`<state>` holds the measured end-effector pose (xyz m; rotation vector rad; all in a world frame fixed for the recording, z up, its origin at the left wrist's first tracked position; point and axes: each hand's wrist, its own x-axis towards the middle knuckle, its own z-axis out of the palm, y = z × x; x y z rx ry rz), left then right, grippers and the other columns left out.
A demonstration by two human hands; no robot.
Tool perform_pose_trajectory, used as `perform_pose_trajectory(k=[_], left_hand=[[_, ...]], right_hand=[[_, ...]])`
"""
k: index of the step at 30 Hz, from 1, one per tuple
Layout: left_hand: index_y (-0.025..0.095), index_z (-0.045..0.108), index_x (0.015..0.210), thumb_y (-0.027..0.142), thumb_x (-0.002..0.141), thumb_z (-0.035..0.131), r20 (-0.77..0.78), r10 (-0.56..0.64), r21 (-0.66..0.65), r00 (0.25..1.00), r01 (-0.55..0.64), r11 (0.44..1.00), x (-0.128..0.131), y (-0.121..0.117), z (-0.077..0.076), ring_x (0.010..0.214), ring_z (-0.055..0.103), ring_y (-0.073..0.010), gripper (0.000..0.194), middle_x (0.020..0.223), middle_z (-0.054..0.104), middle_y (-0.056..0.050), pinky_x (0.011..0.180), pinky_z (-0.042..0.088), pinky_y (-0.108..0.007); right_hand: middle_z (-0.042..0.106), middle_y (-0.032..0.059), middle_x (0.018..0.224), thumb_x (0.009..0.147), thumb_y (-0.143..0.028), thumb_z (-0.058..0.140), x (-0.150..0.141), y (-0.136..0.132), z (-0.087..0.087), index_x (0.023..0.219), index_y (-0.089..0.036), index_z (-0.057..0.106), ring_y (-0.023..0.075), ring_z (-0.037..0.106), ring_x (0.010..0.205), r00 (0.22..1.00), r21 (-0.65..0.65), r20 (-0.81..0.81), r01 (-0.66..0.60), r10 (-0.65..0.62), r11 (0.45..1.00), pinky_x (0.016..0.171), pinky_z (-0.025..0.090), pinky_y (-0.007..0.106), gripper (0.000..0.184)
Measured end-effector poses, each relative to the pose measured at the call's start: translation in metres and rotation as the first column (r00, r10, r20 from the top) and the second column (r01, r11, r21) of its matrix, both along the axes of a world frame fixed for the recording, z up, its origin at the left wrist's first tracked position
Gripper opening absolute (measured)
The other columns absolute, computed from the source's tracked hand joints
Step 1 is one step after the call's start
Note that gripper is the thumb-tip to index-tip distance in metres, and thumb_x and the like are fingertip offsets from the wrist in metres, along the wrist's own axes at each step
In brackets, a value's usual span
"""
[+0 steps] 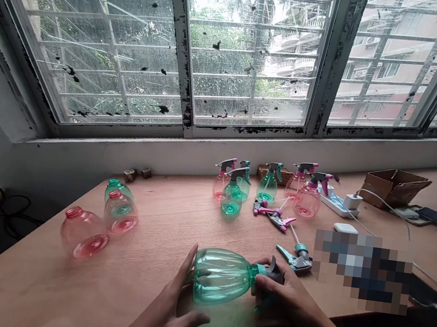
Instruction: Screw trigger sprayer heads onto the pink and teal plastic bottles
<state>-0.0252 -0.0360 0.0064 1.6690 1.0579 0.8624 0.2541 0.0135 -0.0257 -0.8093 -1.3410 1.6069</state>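
Note:
A clear green spray bottle (221, 277) lies on its side in the air over the table's front edge, its base to the left. My right hand (280, 287) is closed around its grey and teal spray head (273, 271), which sits on the neck. Beside the base is my left hand (172, 302), thumb and fingers spread; whether the fingers behind the base touch it is hard to see. A loose teal and grey spray head (297, 260) lies beyond my right hand. Two loose pink and grey spray heads (280, 221) lie farther back.
At left stand two pink bottles (82, 234) and a green bottle (115, 188), all without heads. Several bottles with spray heads (232, 200) stand at the back. Farther right are a power strip (334, 203), cables, a cardboard box (390, 189) and a blurred patch (361, 268).

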Motion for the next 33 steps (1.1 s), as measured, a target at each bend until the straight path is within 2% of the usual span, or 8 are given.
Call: perform_pose_trajectory(k=[4, 8, 11, 15, 21, 27, 30, 33], left_hand=[[0.033, 0.011, 0.158, 0.035, 0.088, 0.07, 0.004, 0.011, -0.023, 1.0, -0.011, 1.0, -0.0016, 0.0015, -0.0019, 0.146, 0.035, -0.0319, 0.091, 0.164, 0.029, -0.007, 0.121, 0.028, -0.045], [0.041, 0.015, 0.155, 0.033, 0.089, 0.07, 0.022, 0.004, 0.043, 1.0, -0.005, 0.999, -0.0002, 0.0033, -0.0068, 0.145, 0.036, -0.0306, 0.086, 0.167, 0.019, -0.002, 0.12, 0.031, -0.043], [0.045, 0.01, 0.155, 0.03, 0.091, 0.068, 0.015, 0.008, 0.044, 1.0, -0.008, 0.999, -0.0002, 0.0026, -0.0088, 0.143, 0.041, -0.029, 0.088, 0.165, 0.026, -0.002, 0.12, 0.03, -0.044], [0.036, 0.004, 0.158, 0.026, 0.084, 0.075, -0.006, 0.026, -0.013, 1.0, -0.026, 1.0, -0.0032, 0.0006, -0.0073, 0.145, 0.038, -0.03, 0.103, 0.162, 0.033, -0.007, 0.121, 0.027, -0.045], [0.036, 0.014, 0.157, 0.031, 0.087, 0.071, -0.038, 0.025, 0.026, 0.999, -0.024, 0.999, -0.002, 0.0011, -0.0047, 0.148, 0.031, -0.0304, 0.091, 0.166, 0.022, -0.003, 0.122, 0.027, -0.044], [0.038, 0.007, 0.157, 0.03, 0.089, 0.069, 0.015, 0.016, 0.019, 1.0, -0.016, 1.0, -0.0006, 0.002, -0.0072, 0.141, 0.045, -0.0288, 0.093, 0.161, 0.035, -0.005, 0.119, 0.032, -0.043], [0.036, 0.006, 0.158, 0.028, 0.086, 0.073, -0.011, 0.025, 0.0, 1.0, -0.025, 1.0, -0.0026, 0.002, -0.0052, 0.143, 0.04, -0.0298, 0.099, 0.162, 0.033, -0.006, 0.12, 0.03, -0.044], [0.033, 0.015, 0.157, 0.027, 0.086, 0.073, -0.073, 0.045, 0.038, 0.996, -0.042, 0.998, -0.003, 0.0024, -0.0036, 0.15, 0.027, -0.0303, 0.092, 0.165, 0.026, -0.004, 0.123, 0.023, -0.042]], right_hand=[[0.074, 0.0041, 0.072, 0.078, -0.049, 0.078, -0.0006, 0.001, -0.0021, 0.1, -0.016, 0.059, 0.0191, 0.069, 0.058, 1.0, 0.008, 0.011, 0.006, -0.006, 1.0, 0.06, 0.054, 0.032, 0.043], [0.074, 0.004, 0.071, 0.078, -0.049, 0.078, -0.0012, 0.0017, -0.0019, 0.098, -0.016, 0.059, 0.0191, 0.069, 0.057, 1.0, 0.008, 0.013, -0.001, 0.0, 1.0, 0.06, 0.054, 0.032, 0.043], [0.074, 0.0041, 0.071, 0.078, -0.049, 0.078, -0.0012, 0.0013, -0.0011, 0.096, -0.016, 0.059, 0.019, 0.069, 0.058, 1.0, 0.005, 0.007, -0.006, 0.006, 1.0, 0.061, 0.054, 0.032, 0.042], [0.074, 0.0041, 0.071, 0.078, -0.05, 0.078, -0.0008, 0.0005, -0.0018, 0.094, -0.017, 0.058, 0.0196, 0.069, 0.058, 1.0, 0.0, 0.009, 0.0, 0.0, 1.0, 0.061, 0.054, 0.032, 0.041], [0.074, 0.0041, 0.071, 0.079, -0.047, 0.078, -0.0005, 0.0006, -0.0044, 0.095, -0.017, 0.058, 0.0183, 0.068, 0.057, 1.0, 0.001, -0.008, -0.011, 0.011, 1.0, 0.06, 0.054, 0.031, 0.04], [0.075, 0.0044, 0.07, 0.08, -0.046, 0.077, -0.0004, 0.001, -0.0046, 0.097, -0.016, 0.058, 0.0181, 0.069, 0.058, 1.0, -0.004, -0.01, -0.024, 0.024, 1.0, 0.062, 0.053, 0.031, 0.039], [0.075, 0.0047, 0.072, 0.081, -0.045, 0.077, 0.0002, 0.001, -0.0049, 0.097, -0.016, 0.057, 0.0183, 0.069, 0.059, 1.0, -0.01, -0.009, -0.023, 0.023, 1.0, 0.062, 0.053, 0.031, 0.039], [0.075, 0.0046, 0.071, 0.08, -0.045, 0.078, 0.0006, 0.0006, -0.0047, 0.097, -0.016, 0.057, 0.0183, 0.069, 0.059, 1.0, -0.012, -0.008, -0.025, 0.025, 1.0, 0.062, 0.054, 0.031, 0.039]])
